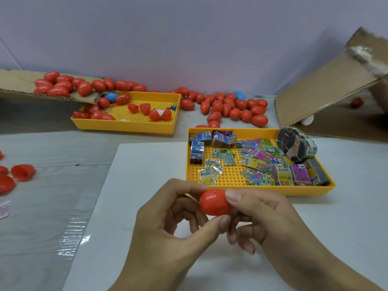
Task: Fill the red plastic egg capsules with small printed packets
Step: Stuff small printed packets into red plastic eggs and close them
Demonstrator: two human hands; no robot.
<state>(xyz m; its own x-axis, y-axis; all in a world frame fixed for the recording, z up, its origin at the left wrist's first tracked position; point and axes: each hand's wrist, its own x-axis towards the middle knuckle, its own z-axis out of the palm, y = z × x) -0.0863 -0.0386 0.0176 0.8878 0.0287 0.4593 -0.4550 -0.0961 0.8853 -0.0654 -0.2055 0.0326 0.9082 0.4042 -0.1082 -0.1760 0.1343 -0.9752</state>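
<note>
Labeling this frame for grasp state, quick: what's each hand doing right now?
Left hand: fingers pinch the red egg capsule from its left side.
Right hand: thumb and fingers grip the same capsule from its right side.

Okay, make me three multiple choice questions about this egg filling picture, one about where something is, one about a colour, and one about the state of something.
1. Where do the printed packets lie?
A. In the yellow tray near the right hand
B. On the cardboard flap
C. In the far tray with the egg halves

2. What colour are the two odd eggs among the red ones at the back?
A. Green
B. Blue
C. White

3. What state is the red egg capsule held by both hands in?
A. Split into two halves
B. Closed
C. Crushed flat

Answers:
1. A, the packets fill the near yellow tray just beyond the right hand.
2. B, one blue egg sits at the far tray and another blue egg in the loose pile.
3. B, the left hand and right hand pinch a whole egg showing only a seam.
</note>
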